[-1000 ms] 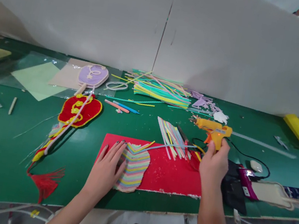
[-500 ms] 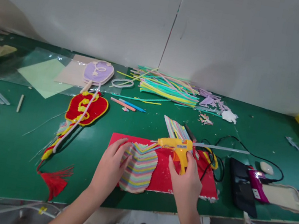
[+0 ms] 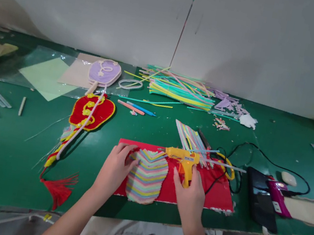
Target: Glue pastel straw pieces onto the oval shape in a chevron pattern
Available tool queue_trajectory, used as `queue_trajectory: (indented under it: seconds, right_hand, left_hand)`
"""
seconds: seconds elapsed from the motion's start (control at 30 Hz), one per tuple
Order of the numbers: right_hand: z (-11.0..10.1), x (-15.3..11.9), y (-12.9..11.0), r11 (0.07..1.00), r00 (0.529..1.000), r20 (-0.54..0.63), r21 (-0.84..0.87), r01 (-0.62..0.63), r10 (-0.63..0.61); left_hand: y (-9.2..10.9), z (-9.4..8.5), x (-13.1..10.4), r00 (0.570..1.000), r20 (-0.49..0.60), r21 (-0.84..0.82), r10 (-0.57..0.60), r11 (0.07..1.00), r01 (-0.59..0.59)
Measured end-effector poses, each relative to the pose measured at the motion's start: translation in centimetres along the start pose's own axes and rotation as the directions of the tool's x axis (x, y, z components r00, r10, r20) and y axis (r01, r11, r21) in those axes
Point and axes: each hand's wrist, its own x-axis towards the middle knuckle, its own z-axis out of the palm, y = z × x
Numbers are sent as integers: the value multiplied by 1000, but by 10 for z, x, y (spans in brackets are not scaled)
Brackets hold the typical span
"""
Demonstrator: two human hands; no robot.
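Note:
A rounded panel (image 3: 147, 178) covered in striped pastel pipe cleaners lies on a red board (image 3: 168, 192). My left hand (image 3: 116, 167) curls its fingers and thumb at the panel's left edge. My right hand (image 3: 189, 198) grips the handle of a yellow hot glue gun (image 3: 182, 155). The gun's nozzle points left, over the panel's top edge, and a clear glue stick (image 3: 227, 166) sticks out of its back. Behind the gun lie a fan of loose striped pipe cleaners (image 3: 191, 137) and a single blue one (image 3: 207, 151).
Bundled pipe cleaners (image 3: 182, 91) lie by the wall. Left of the board are a red decorated fan (image 3: 99, 113) with a tassel (image 3: 60, 193) and a lilac fan (image 3: 104, 71). Two pens (image 3: 141, 109) lie nearer. A black cable (image 3: 277, 157) runs right to a magenta power adapter (image 3: 279, 198).
The glue gun has moved slightly left relative to the board, with my right hand on it. A blue pipe cleaner now shows behind it. My left hand stays by the panel; the view shifted a little.

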Motion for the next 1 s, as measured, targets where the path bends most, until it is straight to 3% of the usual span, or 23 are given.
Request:
queue_trajectory:
  seconds: [0.17, 0.43, 0.57, 0.8, 1.0]
  right_hand:
    - [-2, 8, 5, 996, 998, 42, 79, -51, 48]
    - [-3, 9, 16, 974, 982, 50, 125, -187, 182]
    - [0, 10, 17, 969, 979, 33, 142, -202, 200]
    - [3, 10, 19, 977, 987, 13, 144, -159, 158]
    - [3, 10, 22, 982, 991, 12, 128, -135, 135]
  left_hand:
    - [-3, -2, 8, 992, 93, -66, -87, 993, 94]
    - [-7, -3, 19, 968, 131, -260, -214, 935, 241]
    - [-7, -5, 23, 977, 105, -220, -186, 954, 205]
    - [-6, -8, 26, 981, 151, -190, -121, 970, 149]
    - [2, -12, 22, 1000, 10, -15, -20, 1000, 20]
